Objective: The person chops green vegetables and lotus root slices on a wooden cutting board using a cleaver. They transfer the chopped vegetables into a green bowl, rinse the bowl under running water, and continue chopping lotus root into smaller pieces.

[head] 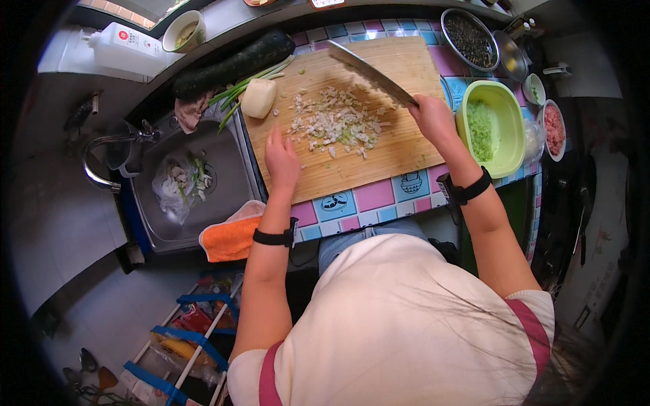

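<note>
My right hand [434, 117] grips the handle of a kitchen knife [373, 73], its broad blade tilted over the right half of a wooden cutting board [325, 180]. Below and left of the blade, chopped white and pale green vegetable pieces [340, 122] lie scattered on the board. My left hand [282, 155] rests at the board's left edge with no object visible in it; whether its fingers are apart is unclear. Just above it sits a peeled pale vegetable chunk [259, 98], beside green onion stalks [231, 96]. A dark green winter melon [238, 63] lies behind them.
Left is a metal sink [228, 167] with a plastic bag of scraps [175, 185], a faucet [101, 144] and an orange cloth [226, 241]. Right stand a green basin [513, 137] of chopped green vegetable, a bowl of minced meat [554, 130] and a bowl of dark pieces [469, 39].
</note>
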Tool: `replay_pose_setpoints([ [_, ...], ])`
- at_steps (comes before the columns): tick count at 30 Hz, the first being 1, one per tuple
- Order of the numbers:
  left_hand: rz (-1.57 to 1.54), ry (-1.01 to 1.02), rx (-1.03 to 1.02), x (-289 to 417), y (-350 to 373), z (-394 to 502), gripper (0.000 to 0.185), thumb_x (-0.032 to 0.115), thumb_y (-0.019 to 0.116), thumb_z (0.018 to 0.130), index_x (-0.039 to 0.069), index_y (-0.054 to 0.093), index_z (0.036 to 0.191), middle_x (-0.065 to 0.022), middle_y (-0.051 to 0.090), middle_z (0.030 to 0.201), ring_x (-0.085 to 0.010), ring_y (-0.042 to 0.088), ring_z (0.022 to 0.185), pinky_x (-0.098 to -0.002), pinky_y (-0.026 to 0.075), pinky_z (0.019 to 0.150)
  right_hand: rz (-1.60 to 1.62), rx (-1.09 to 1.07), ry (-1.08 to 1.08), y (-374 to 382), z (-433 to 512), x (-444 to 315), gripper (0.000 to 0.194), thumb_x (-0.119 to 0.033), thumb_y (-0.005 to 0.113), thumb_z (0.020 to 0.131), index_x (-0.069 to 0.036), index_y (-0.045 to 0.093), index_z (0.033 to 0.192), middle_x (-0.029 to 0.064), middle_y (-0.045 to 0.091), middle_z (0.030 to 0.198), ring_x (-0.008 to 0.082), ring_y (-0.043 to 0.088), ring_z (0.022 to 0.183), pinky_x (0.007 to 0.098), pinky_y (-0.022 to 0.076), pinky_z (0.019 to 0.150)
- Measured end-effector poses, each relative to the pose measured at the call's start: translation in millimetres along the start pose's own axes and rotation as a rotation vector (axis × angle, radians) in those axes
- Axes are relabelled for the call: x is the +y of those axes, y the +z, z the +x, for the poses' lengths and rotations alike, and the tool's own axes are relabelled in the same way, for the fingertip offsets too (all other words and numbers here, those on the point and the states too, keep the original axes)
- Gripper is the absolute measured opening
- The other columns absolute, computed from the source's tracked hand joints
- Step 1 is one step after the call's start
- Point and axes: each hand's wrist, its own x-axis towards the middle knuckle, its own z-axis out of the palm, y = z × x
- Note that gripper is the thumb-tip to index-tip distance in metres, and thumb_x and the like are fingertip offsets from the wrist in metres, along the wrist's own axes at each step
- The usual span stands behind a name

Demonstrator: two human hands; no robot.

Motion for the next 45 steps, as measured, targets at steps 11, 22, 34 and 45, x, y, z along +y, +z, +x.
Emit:
replay_pose_setpoints([
  [11, -0.389, 0.008, 0.098, -13.7, 11.6, 22.1, 0.038, 0.005, 0.044, 0.085, -0.006, 0.044, 0.121, -0.0204, 0.048, 0.122, -0.0317, 0.045, 0.114, -0.0350, 0.033, 0.097, -0.045, -0.025, -0.110, 27.0, -36.4, -23.4, 0.012, -0.019, 0.055, 0.078, -0.008, 0.060, 0.077, 0.0158, 0.060, 0.069, 0.0343, 0.059, 0.067, 0.0447, 0.0469, 0.058],
  [22, -0.484, -0.170, 0.138, -29.3, 2.1, 21.4, 0.034, 0.000, 0.040, 0.087, -0.004, 0.046, 0.119, -0.0170, 0.052, 0.117, -0.0234, 0.051, 0.110, -0.0315, 0.038, 0.094, -0.267, 0.087, -0.391, 38.8, 28.8, -37.0, 0.005, -0.015, 0.057, 0.072, -0.010, 0.059, 0.071, 0.0110, 0.059, 0.064, 0.0289, 0.060, 0.061, 0.0400, 0.0468, 0.052],
  [34, -0.490, -0.011, 0.171, -26.7, -8.8, 33.0, 0.029, -0.006, 0.047, 0.082, -0.002, 0.056, 0.110, -0.0119, 0.059, 0.109, -0.0179, 0.058, 0.099, -0.0273, 0.045, 0.085, -0.435, 0.224, -0.735, 46.9, 69.5, -44.3, 0.003, -0.016, 0.055, 0.077, -0.014, 0.052, 0.077, 0.0050, 0.052, 0.062, 0.0231, 0.057, 0.057, 0.0352, 0.0438, 0.048],
  [45, -0.202, 0.323, 0.145, -5.3, -7.8, -1.0, 0.020, 0.020, 0.053, 0.087, 0.001, 0.061, 0.091, -0.0140, 0.062, 0.095, -0.0283, 0.058, 0.096, -0.0332, 0.046, 0.082, -0.362, -0.075, -0.679, 10.7, 32.5, -30.8, 0.008, -0.018, 0.055, 0.076, -0.011, 0.058, 0.073, 0.0072, 0.058, 0.066, 0.0264, 0.059, 0.062, 0.0382, 0.0461, 0.052],
])
